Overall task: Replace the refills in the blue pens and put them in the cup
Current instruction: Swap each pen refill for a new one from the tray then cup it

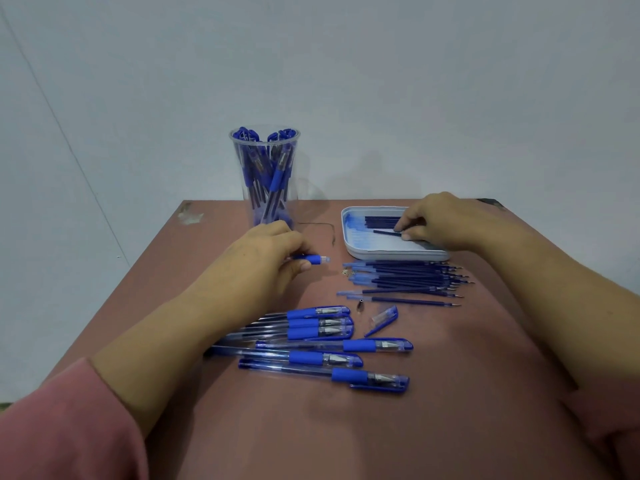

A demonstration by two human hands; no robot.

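Note:
My left hand [273, 258] grips an open pen barrel [313, 260]; its blue grip end pokes out to the right. Over the white tray [349, 251], my right hand [436, 220] pinches a dark refill [386, 232], beside several more refills lying in the tray. A clear cup [265, 174] holding several blue pens stands at the back of the table. Several capped blue pens [322, 344] lie in front of me. A loose pen cap [382, 319] and a small metal tip [360, 304] lie near them.
A pile of refills [405, 280] lies on the brown table [450, 393] just in front of the tray. A thin wire [323, 227] lies right of the cup. The table's left edge runs diagonally near my left forearm.

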